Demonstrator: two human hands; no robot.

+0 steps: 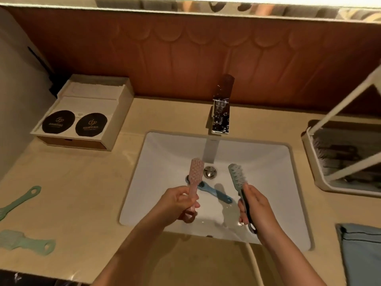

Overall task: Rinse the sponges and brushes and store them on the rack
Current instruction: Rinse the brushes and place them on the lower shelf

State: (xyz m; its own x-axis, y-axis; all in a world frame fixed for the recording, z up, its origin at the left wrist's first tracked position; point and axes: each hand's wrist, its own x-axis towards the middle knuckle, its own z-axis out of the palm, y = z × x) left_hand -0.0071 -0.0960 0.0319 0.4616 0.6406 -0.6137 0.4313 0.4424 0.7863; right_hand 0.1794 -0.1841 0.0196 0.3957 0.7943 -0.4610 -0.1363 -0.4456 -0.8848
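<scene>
Head view: the left hand [181, 200] is curled round the handle of a pink brush [196, 174], and the right hand [254, 205] grips a grey brush [237, 176] the same way. Both brushes run lengthwise away from the person towards the faucet [221, 112]. The water stream [210, 150] falls between the two heads, with the pink head just beside it and nearer. A blue brush [215, 191] lies slantwise in the sink [272, 155] below, between the hands. The rack [317, 162] stands right of the basin, closer to the right hand, with bare tabletop [82, 193] between. Two green brushes [22, 242] wait far left.
</scene>
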